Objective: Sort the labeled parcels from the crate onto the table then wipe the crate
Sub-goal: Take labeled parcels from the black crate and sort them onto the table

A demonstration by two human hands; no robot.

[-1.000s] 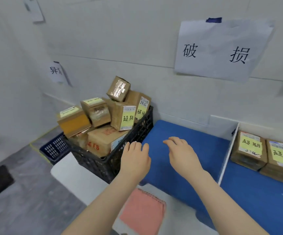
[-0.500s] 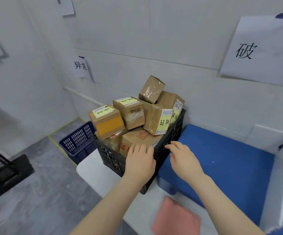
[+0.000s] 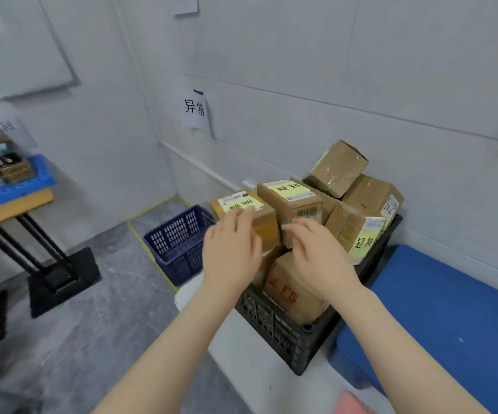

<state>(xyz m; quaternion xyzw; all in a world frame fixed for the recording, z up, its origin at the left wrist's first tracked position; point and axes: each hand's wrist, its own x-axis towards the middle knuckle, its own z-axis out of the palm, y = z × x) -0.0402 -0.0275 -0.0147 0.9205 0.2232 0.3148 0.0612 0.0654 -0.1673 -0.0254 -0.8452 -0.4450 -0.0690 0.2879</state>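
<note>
Head view: left hand (image 3: 231,255) and right hand (image 3: 316,259), fingers loose, gripping nothing, hover at parcels (image 3: 297,201) in the crate (image 3: 271,322), possibly touching.

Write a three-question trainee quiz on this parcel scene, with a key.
1. True or false: the crate is empty.
2. Where is the blue basket? A) on the floor, left of the crate; B) on the blue mat; C) inside the crate.
3. Fill in: the parcel at the right hand has a ____ label on top.
Key: 1 false; 2 A; 3 yellow.
</note>
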